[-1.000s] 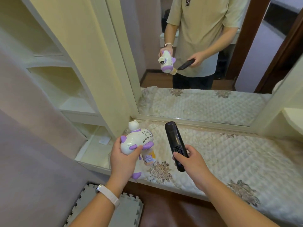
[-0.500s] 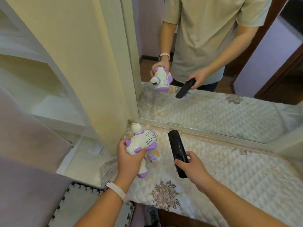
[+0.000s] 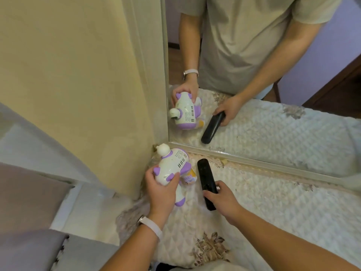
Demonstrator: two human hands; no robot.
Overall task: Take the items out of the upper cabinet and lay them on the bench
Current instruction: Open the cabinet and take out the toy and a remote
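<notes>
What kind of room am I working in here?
Probably a bedroom or dressing nook at home: a quilted floral cover pads the bench, a framed wall mirror stands behind it, and a cream cabinet side rises on the left.

toy label [image 3: 189, 178]: small print, too blurred to read
toy [image 3: 173, 166]: underside and grip covered by the left hand [image 3: 162, 194]
remote [image 3: 207, 185]: lower half partly covered by the right hand [image 3: 222, 202]; buttons too dark to tell
forearms: cut off by the bottom edge
mirror [image 3: 273, 122]: reflection cut off at the top edge
</notes>
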